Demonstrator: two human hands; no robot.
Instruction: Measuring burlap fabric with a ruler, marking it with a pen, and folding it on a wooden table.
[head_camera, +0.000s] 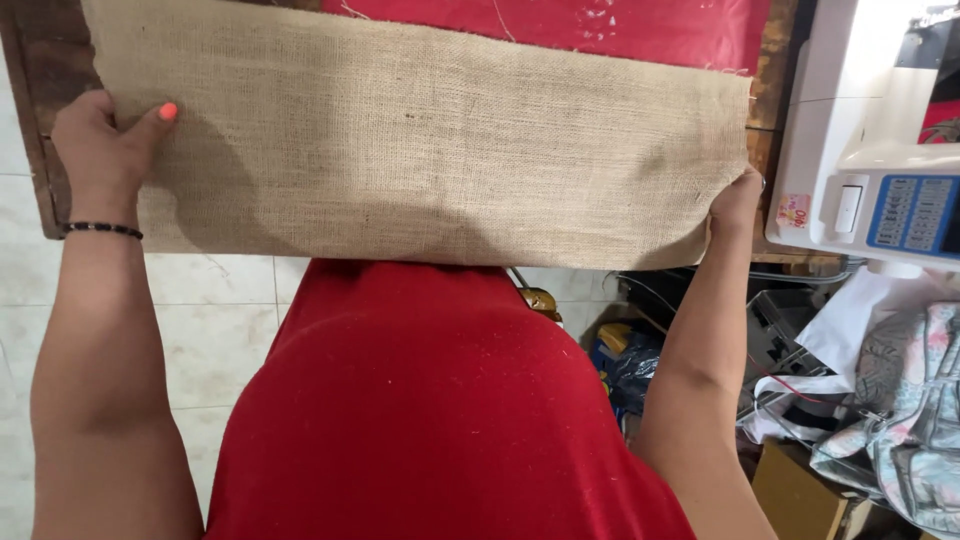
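Now you hold the burlap cloth (420, 140) by its two short ends, spread flat over the wooden table (50, 70) and a red fabric (600, 25). Your left hand (100, 150) pinches the left edge, thumb on top and fingers under. Your right hand (737, 200) is closed on the right edge. The cloth looks light, coarse and floppy, so it probably sags in the middle and frays easily. Hold it near the corners. A white sewing machine (860, 150) stands just beside.
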